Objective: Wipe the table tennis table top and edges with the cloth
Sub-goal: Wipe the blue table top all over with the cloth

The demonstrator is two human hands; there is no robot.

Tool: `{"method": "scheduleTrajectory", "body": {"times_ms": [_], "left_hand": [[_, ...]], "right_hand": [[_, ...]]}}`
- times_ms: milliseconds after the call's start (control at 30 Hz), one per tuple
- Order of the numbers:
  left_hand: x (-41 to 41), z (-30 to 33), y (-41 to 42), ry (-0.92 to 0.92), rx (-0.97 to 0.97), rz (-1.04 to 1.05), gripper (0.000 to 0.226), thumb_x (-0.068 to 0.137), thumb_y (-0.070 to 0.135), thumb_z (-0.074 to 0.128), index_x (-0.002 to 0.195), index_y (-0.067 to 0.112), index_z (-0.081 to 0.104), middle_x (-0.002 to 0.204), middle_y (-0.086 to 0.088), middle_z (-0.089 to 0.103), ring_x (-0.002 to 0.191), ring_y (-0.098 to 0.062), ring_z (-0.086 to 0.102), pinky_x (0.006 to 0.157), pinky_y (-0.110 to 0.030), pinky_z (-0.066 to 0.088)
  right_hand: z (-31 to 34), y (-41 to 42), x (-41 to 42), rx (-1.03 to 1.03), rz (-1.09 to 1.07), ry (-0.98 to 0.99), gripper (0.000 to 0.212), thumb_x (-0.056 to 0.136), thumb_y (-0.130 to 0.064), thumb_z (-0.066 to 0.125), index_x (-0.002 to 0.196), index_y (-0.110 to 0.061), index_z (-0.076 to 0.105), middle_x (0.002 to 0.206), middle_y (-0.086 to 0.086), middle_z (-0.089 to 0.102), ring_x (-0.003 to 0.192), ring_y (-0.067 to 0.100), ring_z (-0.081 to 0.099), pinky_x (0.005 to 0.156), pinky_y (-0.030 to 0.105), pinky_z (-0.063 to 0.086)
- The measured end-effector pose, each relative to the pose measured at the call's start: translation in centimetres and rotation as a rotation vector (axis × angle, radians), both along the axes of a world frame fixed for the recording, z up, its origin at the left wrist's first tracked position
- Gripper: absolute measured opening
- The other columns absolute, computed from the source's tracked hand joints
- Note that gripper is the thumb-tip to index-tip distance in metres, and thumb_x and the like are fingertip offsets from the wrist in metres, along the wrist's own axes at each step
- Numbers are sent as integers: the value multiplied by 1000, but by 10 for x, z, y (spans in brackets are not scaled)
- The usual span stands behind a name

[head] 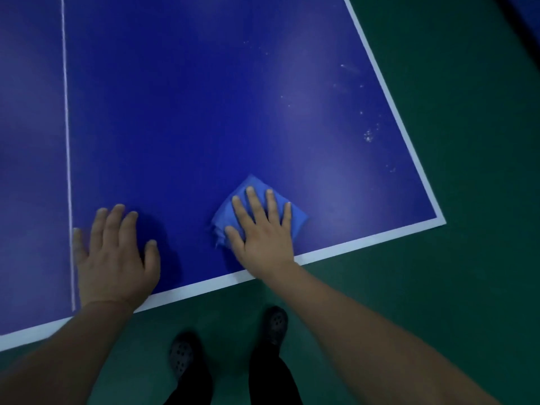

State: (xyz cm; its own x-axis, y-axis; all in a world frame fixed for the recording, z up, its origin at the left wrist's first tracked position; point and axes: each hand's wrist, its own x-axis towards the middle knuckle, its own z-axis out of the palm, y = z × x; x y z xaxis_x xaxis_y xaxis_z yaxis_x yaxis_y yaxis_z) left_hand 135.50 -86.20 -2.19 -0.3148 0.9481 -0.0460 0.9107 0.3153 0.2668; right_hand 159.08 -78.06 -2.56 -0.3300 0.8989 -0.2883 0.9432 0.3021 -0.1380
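Observation:
The blue table tennis table (190, 112) fills the upper part of the view, with a white border along its near and right edges. A folded blue cloth (295, 213) lies on the top close to the near edge. My right hand (263, 229) presses flat on the cloth with straight, spread fingers. My left hand (114, 252) rests flat on the bare top beside the white centre line (66, 127), fingers spread. White specks and smears (368, 135) mark the surface near the right edge.
The table's near right corner (438, 219) lies to the right of the cloth. Green floor (438, 287) surrounds the table. My two feet in dark perforated shoes (274, 325) stand just below the near edge.

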Motion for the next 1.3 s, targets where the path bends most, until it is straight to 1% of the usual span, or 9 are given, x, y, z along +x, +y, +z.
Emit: {"method": "scheduleTrajectory", "body": {"times_ms": [100,267,400,500,667,733,933,1100,1300], "left_hand": [[64,-1,17,-68,41,-69,68,91,41,34,147,5,42,160,-15,34,152,-31,20,123,-58,8],[155,-12,45,-111,7,-116,70,94,46,30,153,7,37,165,-10,26,155,-25,13,125,-54,2],[169,-19,46,-44,-53,-96,71,96,48,26,155,10,32,167,-8,20,156,-23,3,124,-53,-7],[170,-19,46,-28,-56,-79,71,96,47,26,156,10,31,166,-9,21,156,-23,4,124,-54,-5],[173,-18,45,-17,-60,-70,69,96,45,26,155,10,34,166,-9,23,156,-24,7,124,-55,0],[172,-18,46,-11,-68,-72,69,96,45,26,155,10,34,166,-10,22,156,-24,6,124,-55,0],[172,-19,47,3,-81,-74,69,95,44,27,155,10,33,166,-10,21,156,-26,6,124,-56,1],[172,-20,48,1,-82,-68,68,96,43,28,155,9,34,166,-10,21,156,-26,7,124,-57,1],[172,-20,49,9,-80,-73,68,95,42,28,154,8,35,165,-12,24,155,-29,10,124,-57,2]], "right_hand": [[-5,28,67,33,19,23,71,95,-66,10,160,-39,15,169,-9,3,156,27,-3,122,59,-4],[-4,113,241,105,-543,-96,65,101,-61,16,161,-35,11,170,-5,4,156,29,2,122,60,3],[-8,128,270,124,-817,-44,66,103,-60,14,162,-31,7,170,-3,0,155,32,-2,120,65,2],[-14,95,219,171,-621,-50,67,101,-59,14,161,-29,16,170,-1,8,155,34,7,120,66,5],[-15,37,204,162,137,55,62,98,-59,36,153,-31,41,164,-2,31,152,34,24,116,68,21],[-16,72,245,187,88,31,64,96,-61,35,153,-32,39,164,-3,31,151,34,26,115,68,21],[-7,151,306,100,-494,-55,72,95,-67,8,161,-36,10,170,-9,0,156,26,-3,121,63,0],[-11,65,305,77,-266,-72,70,98,-68,12,160,-35,16,169,-7,8,156,30,1,121,64,2],[-7,183,300,103,-386,-62,70,97,-66,14,160,-37,12,169,-8,2,155,29,0,120,65,1]]}}
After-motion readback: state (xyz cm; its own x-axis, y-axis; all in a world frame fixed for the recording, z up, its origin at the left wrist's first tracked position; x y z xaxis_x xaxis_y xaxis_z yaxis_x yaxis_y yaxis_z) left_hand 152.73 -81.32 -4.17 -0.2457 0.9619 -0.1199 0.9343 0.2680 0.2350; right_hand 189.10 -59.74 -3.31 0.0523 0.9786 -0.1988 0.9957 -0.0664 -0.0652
